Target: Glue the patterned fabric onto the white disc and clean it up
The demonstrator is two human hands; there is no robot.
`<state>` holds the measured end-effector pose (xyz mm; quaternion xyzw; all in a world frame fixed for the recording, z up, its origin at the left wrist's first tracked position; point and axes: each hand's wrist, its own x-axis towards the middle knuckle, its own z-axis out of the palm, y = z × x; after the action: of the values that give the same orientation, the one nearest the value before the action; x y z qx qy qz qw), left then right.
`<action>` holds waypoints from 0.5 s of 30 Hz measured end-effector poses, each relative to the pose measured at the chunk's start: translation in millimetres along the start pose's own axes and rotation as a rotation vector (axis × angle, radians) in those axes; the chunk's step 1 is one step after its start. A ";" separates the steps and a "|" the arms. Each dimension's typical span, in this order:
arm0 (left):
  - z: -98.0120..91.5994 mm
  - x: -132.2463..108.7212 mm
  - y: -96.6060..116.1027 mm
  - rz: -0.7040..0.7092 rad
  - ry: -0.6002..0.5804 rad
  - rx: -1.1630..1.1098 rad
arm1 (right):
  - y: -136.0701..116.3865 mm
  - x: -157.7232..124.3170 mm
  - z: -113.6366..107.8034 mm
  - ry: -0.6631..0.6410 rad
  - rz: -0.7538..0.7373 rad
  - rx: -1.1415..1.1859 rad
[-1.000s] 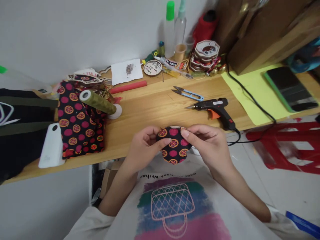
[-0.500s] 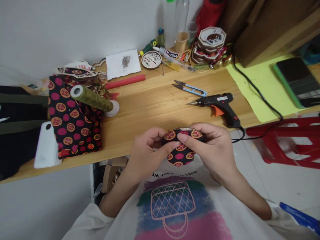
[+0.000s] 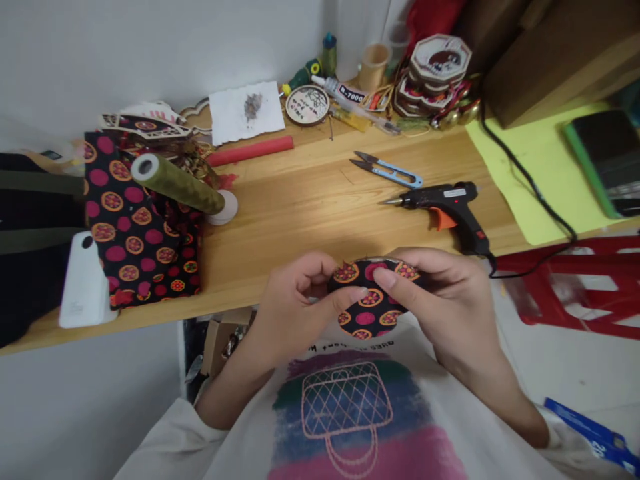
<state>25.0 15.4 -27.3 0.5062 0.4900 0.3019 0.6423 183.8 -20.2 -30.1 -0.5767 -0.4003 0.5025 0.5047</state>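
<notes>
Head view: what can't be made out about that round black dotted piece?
- Round black dotted fabric piece: underside and side edges, head view, covered by left hand and right hand.
- Green-cased dark phone: cut off by the right edge.
- Round printed wooden disc: drawing too small to read.

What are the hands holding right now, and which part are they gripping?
Both hold one round piece covered in black dotted fabric: the left hand pinches its left edge, the right hand its right edge.

"7000" on the white glue tube [image 3: 346,93].
</notes>
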 end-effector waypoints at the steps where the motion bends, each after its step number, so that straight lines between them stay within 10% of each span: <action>1: 0.4 -0.3 0.6 0.000 -0.009 0.004 | 0.7 -0.5 -0.4 0.006 -0.009 -0.016; 15: 5.0 -3.9 0.4 -0.005 -0.011 0.024 | 4.5 -2.9 5.0 0.133 -0.130 -0.192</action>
<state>28.4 10.3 -25.6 0.5143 0.4912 0.2918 0.6396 178.3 -22.8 -33.9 -0.6273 -0.4485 0.3888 0.5042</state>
